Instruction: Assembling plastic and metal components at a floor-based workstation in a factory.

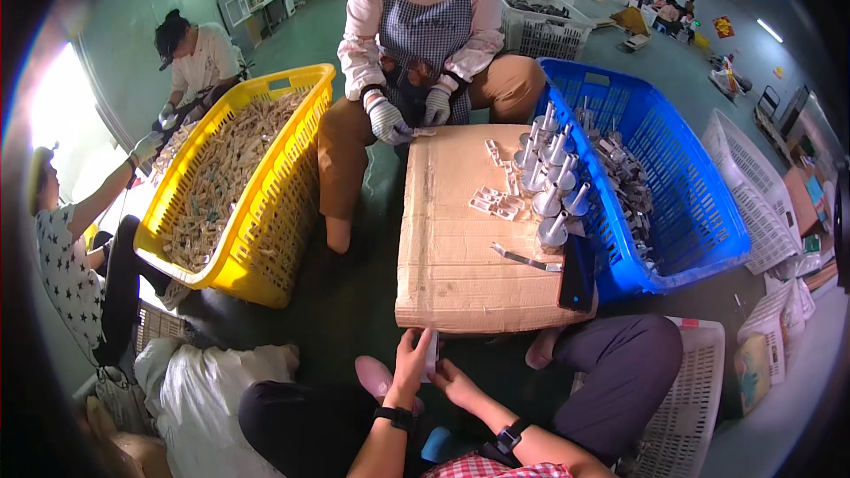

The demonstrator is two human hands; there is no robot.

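Note:
Just off the near edge of the cardboard-covered table [452,274], my left hand [410,365] is closed around a small white plastic part [432,356]. The fingers of my right hand [457,384] pinch at the lower end of the same part; its exact kind is too small to tell. Several pale plastic pieces [498,204] lie on the cardboard. Right of them stand several grey round-based pieces with upright stems [551,199]. A thin dark strip-like tool [528,258] lies nearer me, beside a black phone [576,281] at the right edge.
A yellow basket [257,239] full of pale parts stands left; a blue basket [699,204] holding grey parts stands right. Across the table sits a co-worker in gloves [390,119], a small piece at their fingers. White sacks [217,394] lie near left, a white crate [699,372] near right.

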